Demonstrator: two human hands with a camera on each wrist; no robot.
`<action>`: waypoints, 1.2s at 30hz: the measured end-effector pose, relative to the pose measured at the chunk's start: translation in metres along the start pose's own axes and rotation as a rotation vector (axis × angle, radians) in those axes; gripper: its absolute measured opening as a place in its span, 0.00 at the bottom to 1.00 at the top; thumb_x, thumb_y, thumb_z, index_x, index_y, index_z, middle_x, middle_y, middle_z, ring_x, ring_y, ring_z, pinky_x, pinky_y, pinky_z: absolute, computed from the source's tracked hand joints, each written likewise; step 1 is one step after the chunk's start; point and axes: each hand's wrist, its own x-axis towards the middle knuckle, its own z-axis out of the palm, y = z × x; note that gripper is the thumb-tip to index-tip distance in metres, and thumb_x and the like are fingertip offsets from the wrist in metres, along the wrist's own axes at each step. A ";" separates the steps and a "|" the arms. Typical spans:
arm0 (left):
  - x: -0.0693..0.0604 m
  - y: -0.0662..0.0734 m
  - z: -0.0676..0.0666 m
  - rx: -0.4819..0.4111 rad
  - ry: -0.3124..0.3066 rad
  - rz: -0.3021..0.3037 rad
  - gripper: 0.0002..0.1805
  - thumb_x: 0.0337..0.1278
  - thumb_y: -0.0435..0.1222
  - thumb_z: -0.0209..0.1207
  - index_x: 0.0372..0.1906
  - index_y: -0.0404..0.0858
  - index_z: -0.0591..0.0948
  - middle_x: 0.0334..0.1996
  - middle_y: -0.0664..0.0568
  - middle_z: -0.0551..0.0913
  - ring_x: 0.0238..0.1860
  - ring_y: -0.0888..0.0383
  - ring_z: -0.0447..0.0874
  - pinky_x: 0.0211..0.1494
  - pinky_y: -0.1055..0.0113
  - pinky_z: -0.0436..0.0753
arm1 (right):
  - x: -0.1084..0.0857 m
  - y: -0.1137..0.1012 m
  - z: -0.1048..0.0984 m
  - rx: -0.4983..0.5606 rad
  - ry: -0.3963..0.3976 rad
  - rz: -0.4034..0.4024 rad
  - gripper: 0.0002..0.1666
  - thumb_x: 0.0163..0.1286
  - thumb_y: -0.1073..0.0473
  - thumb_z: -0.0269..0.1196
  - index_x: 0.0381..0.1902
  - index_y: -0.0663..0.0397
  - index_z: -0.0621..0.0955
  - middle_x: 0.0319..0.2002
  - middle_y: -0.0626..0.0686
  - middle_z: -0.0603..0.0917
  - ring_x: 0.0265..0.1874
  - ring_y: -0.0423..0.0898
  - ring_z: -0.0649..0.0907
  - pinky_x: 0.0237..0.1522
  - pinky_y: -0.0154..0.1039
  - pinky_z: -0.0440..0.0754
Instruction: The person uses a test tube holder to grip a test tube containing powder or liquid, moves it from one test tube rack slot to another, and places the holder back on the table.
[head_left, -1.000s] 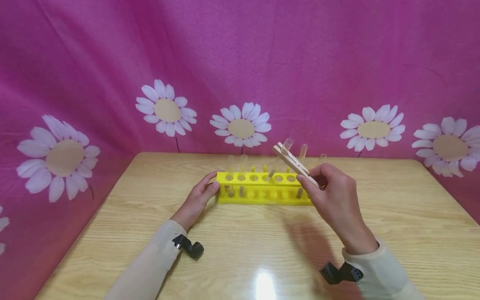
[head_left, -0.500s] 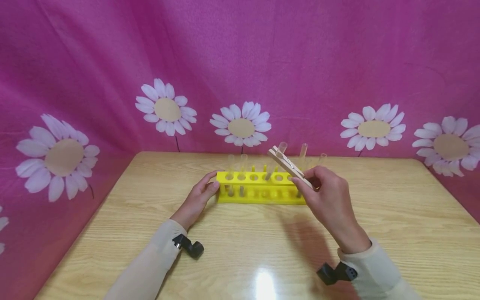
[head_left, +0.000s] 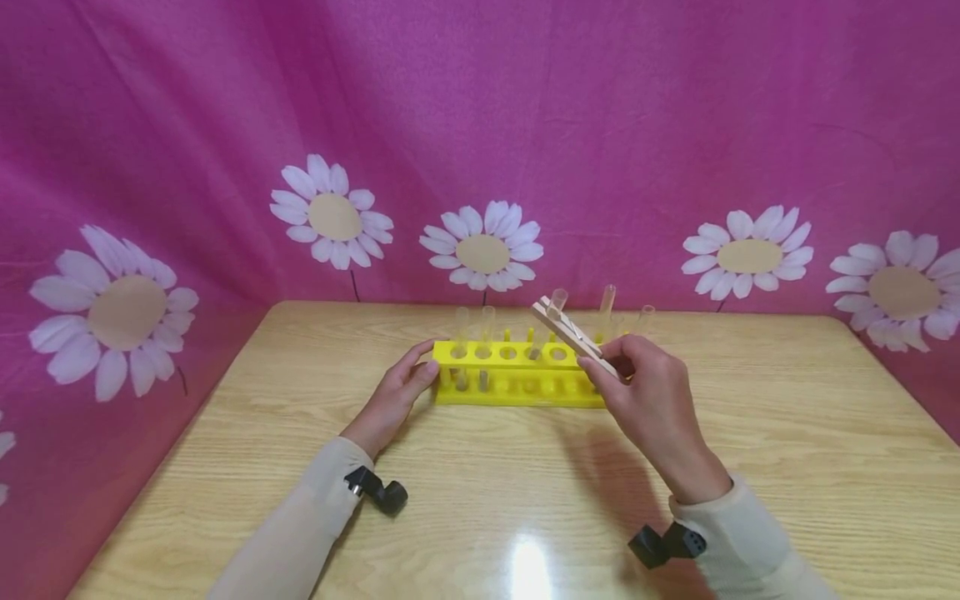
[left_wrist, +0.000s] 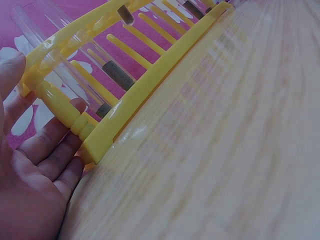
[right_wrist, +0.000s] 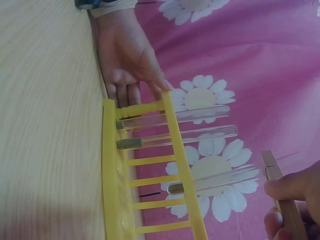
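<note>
A yellow test-tube rack (head_left: pixel 517 365) stands on the table, its left end gripped by my left hand (head_left: pixel 392 403), thumb at the top bar and fingers around the end post (left_wrist: pixel 60 112). My right hand (head_left: pixel 660 412) pinches a wooden clamp (head_left: pixel 576 337) above the rack's right part. The clamp's jaws hold a clear tube (head_left: pixel 556 304) near its mouth. In the right wrist view this tube (right_wrist: pixel 220 181) slants through the top bar, its dark-filled end (right_wrist: pixel 176 188) above the base. Two tubes with dark contents (right_wrist: pixel 131 143) stand at the rack's left end.
More clear tubes (head_left: pixel 607 312) rise at the rack's right end, partly behind my right hand. A pink cloth (head_left: pixel 615 150) with white flowers hangs behind the wooden table (head_left: pixel 450 500).
My right hand has moved left and slightly down with the clamp and tube. The tube's lower end has gone into a rack hole. My left hand has stayed put.
</note>
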 end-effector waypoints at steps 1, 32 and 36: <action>0.000 0.000 0.000 -0.002 -0.002 0.000 0.28 0.72 0.48 0.49 0.72 0.48 0.63 0.64 0.46 0.72 0.66 0.52 0.67 0.72 0.49 0.56 | 0.000 0.000 0.001 -0.001 0.000 -0.003 0.10 0.56 0.62 0.73 0.30 0.59 0.81 0.24 0.52 0.81 0.22 0.44 0.75 0.23 0.33 0.74; -0.004 0.005 0.001 -0.002 -0.002 0.006 0.29 0.70 0.52 0.51 0.72 0.49 0.64 0.63 0.48 0.74 0.65 0.53 0.69 0.72 0.48 0.56 | -0.003 0.004 0.018 -0.043 -0.108 0.025 0.11 0.58 0.60 0.72 0.32 0.62 0.83 0.24 0.52 0.80 0.20 0.45 0.72 0.20 0.34 0.71; -0.003 0.002 0.000 0.000 -0.001 0.004 0.31 0.67 0.55 0.51 0.71 0.51 0.64 0.65 0.51 0.71 0.65 0.53 0.69 0.71 0.48 0.57 | -0.001 0.003 0.018 -0.057 -0.123 0.022 0.11 0.58 0.60 0.72 0.32 0.63 0.82 0.23 0.52 0.79 0.20 0.45 0.72 0.20 0.34 0.70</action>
